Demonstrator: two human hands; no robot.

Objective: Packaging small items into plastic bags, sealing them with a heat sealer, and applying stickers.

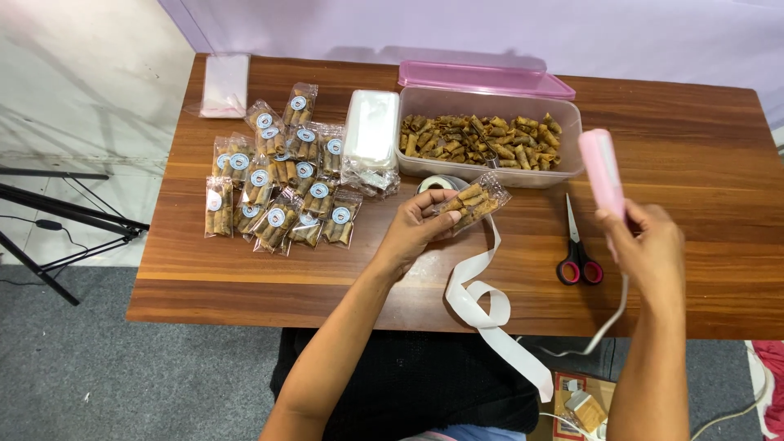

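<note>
Left hand (pixel 414 229) pinched a small clear bag of brown rolled snacks (pixel 472 202) above the middle of the bench (pixel 694 155). Right hand (pixel 649 245) gripped a pink handheld sealer (pixel 603 171) near the right edge, beside the scissors (pixel 576 253).

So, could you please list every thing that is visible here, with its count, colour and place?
table: one, brown wood, centre
tub: one, clear, full of brown snack rolls, table back
lid: one, pink, behind tub
filled packets: many, clear with round stickers, table left
empty bags: one stack, clear, left of tub
flat bags: one stack, clear, back left corner
scissors: one, red and black handles, table right
paper strip: one, white, over front edge
left hand: holds snack packet
right hand: holds pink sealer
</note>
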